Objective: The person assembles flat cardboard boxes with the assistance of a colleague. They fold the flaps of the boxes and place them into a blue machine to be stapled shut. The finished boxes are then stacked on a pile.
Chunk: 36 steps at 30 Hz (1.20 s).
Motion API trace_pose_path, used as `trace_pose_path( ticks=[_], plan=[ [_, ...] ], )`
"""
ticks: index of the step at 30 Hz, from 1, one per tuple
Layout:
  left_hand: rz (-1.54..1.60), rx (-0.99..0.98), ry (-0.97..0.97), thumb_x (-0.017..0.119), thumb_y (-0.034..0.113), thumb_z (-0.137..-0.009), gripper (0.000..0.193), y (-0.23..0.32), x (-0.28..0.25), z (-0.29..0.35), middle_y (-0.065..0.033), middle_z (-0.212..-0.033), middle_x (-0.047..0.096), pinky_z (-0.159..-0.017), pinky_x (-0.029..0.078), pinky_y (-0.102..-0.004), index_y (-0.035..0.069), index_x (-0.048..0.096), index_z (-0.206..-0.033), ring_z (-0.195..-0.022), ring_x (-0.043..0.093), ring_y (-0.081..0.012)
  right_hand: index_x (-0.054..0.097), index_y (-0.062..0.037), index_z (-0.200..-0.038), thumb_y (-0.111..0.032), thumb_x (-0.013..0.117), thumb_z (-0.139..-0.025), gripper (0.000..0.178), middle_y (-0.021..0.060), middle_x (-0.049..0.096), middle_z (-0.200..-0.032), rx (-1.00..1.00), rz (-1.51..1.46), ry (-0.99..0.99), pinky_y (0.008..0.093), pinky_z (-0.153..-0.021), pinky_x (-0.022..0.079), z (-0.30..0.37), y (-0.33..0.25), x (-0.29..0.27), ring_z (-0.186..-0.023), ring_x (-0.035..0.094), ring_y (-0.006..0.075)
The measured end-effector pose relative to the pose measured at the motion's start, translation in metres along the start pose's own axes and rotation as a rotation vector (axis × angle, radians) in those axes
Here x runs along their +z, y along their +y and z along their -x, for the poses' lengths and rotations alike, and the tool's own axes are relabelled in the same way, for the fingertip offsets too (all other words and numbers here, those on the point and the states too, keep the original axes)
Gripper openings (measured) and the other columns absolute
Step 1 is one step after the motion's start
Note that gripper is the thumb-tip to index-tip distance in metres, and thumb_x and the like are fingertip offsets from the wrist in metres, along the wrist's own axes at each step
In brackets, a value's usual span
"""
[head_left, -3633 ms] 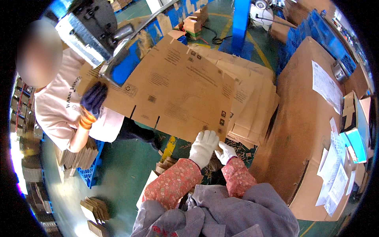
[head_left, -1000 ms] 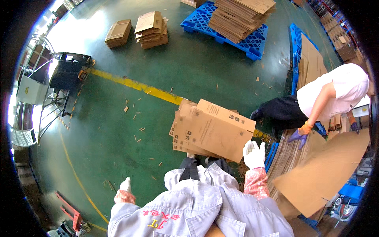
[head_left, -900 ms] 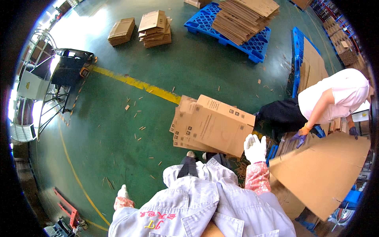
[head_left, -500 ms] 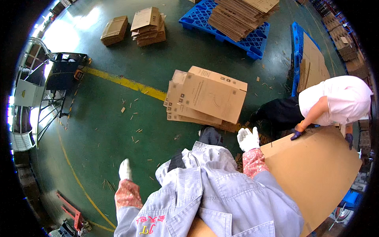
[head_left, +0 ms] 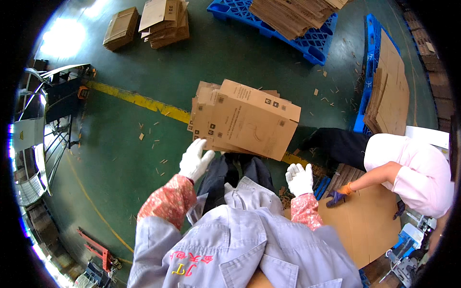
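Observation:
Just in front of me, a stack of flattened cardboard boxes (head_left: 254,122) lies on the green floor, its layers fanned out toward the left. My left hand (head_left: 193,162), in a white glove, hovers by the near left corner of that stack with fingers stretched and the thumb apart. On the other side, my right hand (head_left: 299,179), gloved in white too, is held palm up beyond the stack's near right corner, fingers spread. Neither hand holds anything. Whether the left fingertips touch the cardboard I cannot tell.
To my right a co-worker (head_left: 403,165) bends over a large cardboard sheet (head_left: 365,221), one gloved hand on it. Blue pallets (head_left: 317,53) with cardboard are at the back right. Two smaller cardboard stacks (head_left: 165,24) sit far left. A metal frame machine (head_left: 48,115) stands at left.
My left hand has swung forward and right toward the stack; my right hand stays raised and open. The co-worker and the large sheet have shifted nearer and lower in view.

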State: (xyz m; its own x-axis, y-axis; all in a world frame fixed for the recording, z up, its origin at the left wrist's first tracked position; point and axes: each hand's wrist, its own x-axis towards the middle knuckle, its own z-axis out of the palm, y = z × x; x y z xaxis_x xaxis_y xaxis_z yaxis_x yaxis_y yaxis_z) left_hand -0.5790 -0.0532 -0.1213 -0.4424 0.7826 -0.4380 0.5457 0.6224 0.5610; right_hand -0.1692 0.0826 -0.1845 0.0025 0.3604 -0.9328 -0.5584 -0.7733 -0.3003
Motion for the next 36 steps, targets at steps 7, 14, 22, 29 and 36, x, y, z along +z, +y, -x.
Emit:
trace_pose_path(
  ticks=[7,14,22,29,36],
  plan=[
    [-0.005,-0.14,0.082,0.058,0.043,-0.095,0.058,-0.063,-0.057,-0.073,-0.0201,-0.14,0.057,-0.111,0.04,-0.0399,0.002,0.058,-0.135,-0.132,0.053,-0.0349,0.059,-0.0095,-0.124,-0.058,0.057,-0.097,0.055,0.0117,0.072,-0.112,-0.08,-0.191,-0.12,0.0468,-0.08,0.06,0.016,-0.029,0.052,-0.095,0.071,0.0288],
    [0.033,-0.684,0.226,0.052,0.049,-0.094,0.067,-0.25,-0.07,0.052,-0.0254,-0.137,0.059,-0.112,0.039,-0.0413,-0.003,0.059,-0.135,-0.132,0.053,-0.0376,0.065,-0.0094,-0.113,-0.061,0.046,-0.1,0.056,0.0118,0.074,-0.109,-0.023,-0.041,-0.313,0.0488,-0.077,0.061,-0.001,-0.043,0.154,-0.093,0.073,0.0308],
    [0.089,-1.316,0.18,0.038,0.063,-0.097,0.079,-0.395,-0.047,0.28,-0.0316,-0.118,0.066,-0.1,0.044,-0.0505,-0.008,0.068,-0.114,-0.121,0.06,-0.0427,0.067,-0.0092,-0.109,-0.062,0.045,-0.101,0.057,0.0123,0.074,-0.11,0.039,-0.023,-0.454,0.0485,-0.078,0.061,-0.001,-0.027,0.218,-0.095,0.073,0.0306],
    [0.213,-1.357,0.593,0.047,0.061,-0.099,0.072,-0.448,-0.079,0.297,-0.0197,-0.095,0.073,-0.084,0.049,-0.0457,-0.006,0.072,-0.101,-0.089,0.066,-0.0325,0.066,-0.0089,-0.108,-0.062,0.048,-0.1,0.057,0.0124,0.075,-0.107,0.074,-0.079,-0.429,0.0486,-0.077,0.061,-0.017,-0.019,0.231,-0.096,0.072,0.0304],
    [0.165,-0.894,0.77,0.046,0.058,-0.1,0.069,-0.419,-0.169,0.19,-0.0239,-0.109,0.071,-0.09,0.047,-0.0477,-0.007,0.069,-0.11,-0.102,0.065,-0.0391,0.063,-0.0093,-0.111,-0.062,0.048,-0.099,0.056,0.0121,0.074,-0.108,0.148,-0.073,-0.447,0.0481,-0.076,0.061,-0.045,-0.01,0.275,-0.094,0.072,0.0303]
  ],
)
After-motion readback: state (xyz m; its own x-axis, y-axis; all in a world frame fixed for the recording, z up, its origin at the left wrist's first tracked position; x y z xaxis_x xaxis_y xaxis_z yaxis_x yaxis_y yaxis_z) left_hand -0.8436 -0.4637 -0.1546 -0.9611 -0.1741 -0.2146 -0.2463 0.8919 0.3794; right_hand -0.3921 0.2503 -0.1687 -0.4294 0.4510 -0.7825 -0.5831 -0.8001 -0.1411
